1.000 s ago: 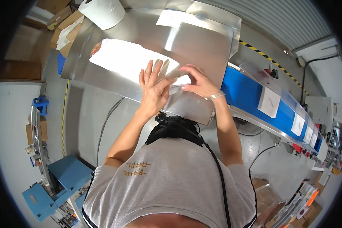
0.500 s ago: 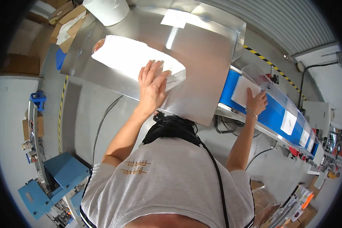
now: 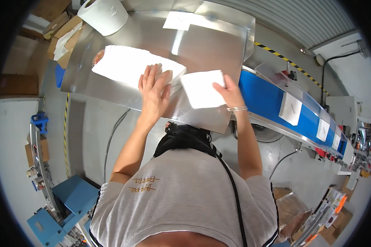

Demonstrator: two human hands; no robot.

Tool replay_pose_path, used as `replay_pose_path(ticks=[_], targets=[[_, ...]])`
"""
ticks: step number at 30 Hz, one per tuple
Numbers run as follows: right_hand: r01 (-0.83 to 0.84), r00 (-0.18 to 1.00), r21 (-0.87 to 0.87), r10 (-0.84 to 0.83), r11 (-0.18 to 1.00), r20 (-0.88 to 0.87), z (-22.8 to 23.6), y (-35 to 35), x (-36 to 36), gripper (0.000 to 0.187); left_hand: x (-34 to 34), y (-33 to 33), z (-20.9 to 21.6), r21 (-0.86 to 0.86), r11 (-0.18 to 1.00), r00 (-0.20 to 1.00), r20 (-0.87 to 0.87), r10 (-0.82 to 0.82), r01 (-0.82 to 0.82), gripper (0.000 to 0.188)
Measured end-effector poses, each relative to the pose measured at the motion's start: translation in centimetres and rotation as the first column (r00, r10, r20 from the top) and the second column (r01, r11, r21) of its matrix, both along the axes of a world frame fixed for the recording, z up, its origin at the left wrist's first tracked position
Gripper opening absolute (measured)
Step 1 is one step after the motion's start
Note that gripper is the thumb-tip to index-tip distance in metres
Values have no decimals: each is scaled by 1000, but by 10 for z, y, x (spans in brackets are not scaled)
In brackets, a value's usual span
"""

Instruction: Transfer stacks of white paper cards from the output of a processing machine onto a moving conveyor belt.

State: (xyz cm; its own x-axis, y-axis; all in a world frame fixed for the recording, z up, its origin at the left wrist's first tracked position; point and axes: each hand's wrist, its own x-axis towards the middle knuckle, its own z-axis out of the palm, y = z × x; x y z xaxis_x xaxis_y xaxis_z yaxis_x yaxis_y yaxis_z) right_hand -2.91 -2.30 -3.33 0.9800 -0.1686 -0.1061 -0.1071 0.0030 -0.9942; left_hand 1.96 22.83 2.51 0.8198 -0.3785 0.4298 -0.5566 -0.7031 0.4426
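A long row of stacked flat white pieces (image 3: 127, 66) leans across the metal table, with a round reddish-brown object (image 3: 98, 57) at its far left end. My left hand (image 3: 154, 88) rests on the near right end of this row, fingers stretched out. Between the row and the conveyor, my right hand (image 3: 231, 94) grips one flat white square piece (image 3: 203, 89) by its right edge, thumb on top. Several similar white pieces (image 3: 290, 108) lie spaced along the blue conveyor belt (image 3: 259, 92) to the right.
A white sheet (image 3: 177, 20) lies at the back of the metal table (image 3: 214, 45). A big white roll (image 3: 104, 18) stands at its back left corner, beside cardboard boxes (image 3: 68, 41). A clear plastic guard (image 3: 276, 74) runs along the conveyor's far side.
My right hand has moved left from the conveyor to above the table, now with a white piece in its grip. Pieces on the belt have shifted slightly. My left hand stays on the row.
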Motion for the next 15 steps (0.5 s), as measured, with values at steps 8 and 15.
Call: replay_pose_path(ticks=[8,15], targets=[[484,759,-848,-586,215,285,-22,-127,-52,41,0,-4,1,-62,998,1000,4,5,-5,33],[-152,986,-458,169,876,-5,38,-9,8,63,-3,-6,5,-26,1000,1000,-28,-2,1,35]])
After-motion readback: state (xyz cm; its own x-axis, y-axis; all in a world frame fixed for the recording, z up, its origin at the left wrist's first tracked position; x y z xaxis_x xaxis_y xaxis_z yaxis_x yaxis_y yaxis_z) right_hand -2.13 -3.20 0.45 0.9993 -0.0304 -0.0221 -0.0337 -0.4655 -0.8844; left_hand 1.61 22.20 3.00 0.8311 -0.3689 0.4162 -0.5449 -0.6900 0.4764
